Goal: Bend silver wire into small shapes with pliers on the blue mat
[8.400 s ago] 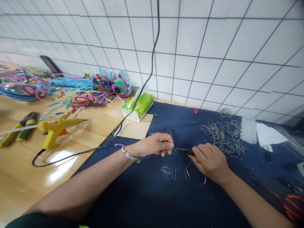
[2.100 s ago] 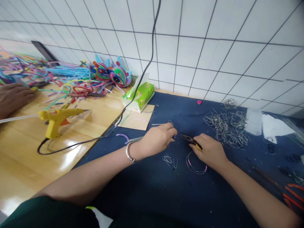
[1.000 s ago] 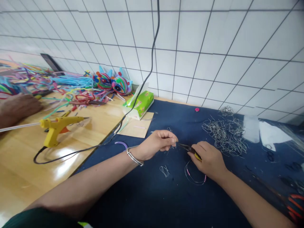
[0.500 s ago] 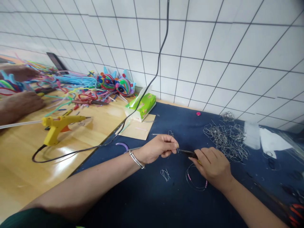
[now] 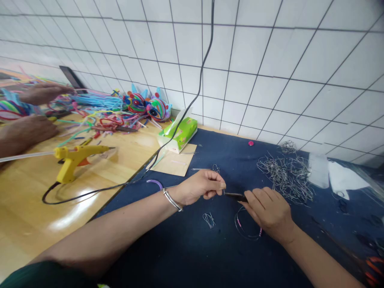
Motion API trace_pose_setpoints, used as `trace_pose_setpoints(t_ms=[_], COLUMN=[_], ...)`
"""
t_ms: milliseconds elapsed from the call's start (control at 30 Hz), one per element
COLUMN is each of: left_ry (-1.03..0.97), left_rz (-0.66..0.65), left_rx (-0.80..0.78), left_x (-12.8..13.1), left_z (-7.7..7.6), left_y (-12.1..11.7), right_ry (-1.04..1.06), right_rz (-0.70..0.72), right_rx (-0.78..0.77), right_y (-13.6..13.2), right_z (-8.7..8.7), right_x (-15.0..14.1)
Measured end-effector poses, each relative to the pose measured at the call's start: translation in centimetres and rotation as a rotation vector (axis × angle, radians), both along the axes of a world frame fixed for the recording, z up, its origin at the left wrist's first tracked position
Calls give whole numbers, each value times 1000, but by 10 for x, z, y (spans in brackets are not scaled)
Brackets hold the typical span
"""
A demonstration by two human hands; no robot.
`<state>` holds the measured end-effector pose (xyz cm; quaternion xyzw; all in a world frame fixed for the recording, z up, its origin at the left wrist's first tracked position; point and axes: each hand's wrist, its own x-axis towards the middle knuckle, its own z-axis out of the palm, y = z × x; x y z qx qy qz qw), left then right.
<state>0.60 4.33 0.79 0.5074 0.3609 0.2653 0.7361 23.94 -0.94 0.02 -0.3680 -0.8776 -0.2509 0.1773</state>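
Observation:
My left hand (image 5: 207,185) pinches a short thin wire (image 5: 223,192) between thumb and fingertips. Wrapped around the handles of pliers (image 5: 235,196), my right hand (image 5: 268,210) points their dark jaws left, with the tip at the wire just below my left fingertips. Whether the jaws grip the wire is too small to tell. Below my hands, a small bundle of bent wires (image 5: 209,220) lies on the dark blue cloth (image 5: 180,252). A thin wire loop with pink beads (image 5: 239,222) lies partly under my right hand. Behind my left hand is another small wire piece (image 5: 216,169).
A tangled heap of wires (image 5: 285,176) lies at right. A green tissue pack (image 5: 184,134) rests beside brown card (image 5: 177,166). Left are a yellow glue gun (image 5: 70,158), its black cord (image 5: 90,195), colourful pipe cleaners (image 5: 99,102) and another person's hands (image 5: 39,130).
The plier jaws have shifted slightly down and left, closer to the wire at my left fingertips. The other person's far hand has moved right.

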Motion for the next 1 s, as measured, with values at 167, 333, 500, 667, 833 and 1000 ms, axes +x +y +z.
trace_pose_setpoints(t_ms=[167, 333, 500, 667, 833, 1000], left_ry=[126, 418, 615, 668, 653, 484], left_rz=[-8, 6, -130, -211, -119, 12], left_rx=[158, 756, 1325, 1453, 1278, 845], left_x=[0, 0, -4, -6, -5, -6], left_z=[2, 8, 9, 10, 10, 5], left_y=[-1, -6, -10, -10, -6, 5], right_ry=[-6, 46, 149, 185, 197, 175], right_rz=[22, -9, -61, -98, -121, -126], right_rx=[-35, -244, -510, -673, -599, -410], right_y=[1, 3, 2, 1, 4, 7], right_z=[2, 2, 4, 5, -5, -11], right_x=[0, -4, -8, -8, -7, -6])
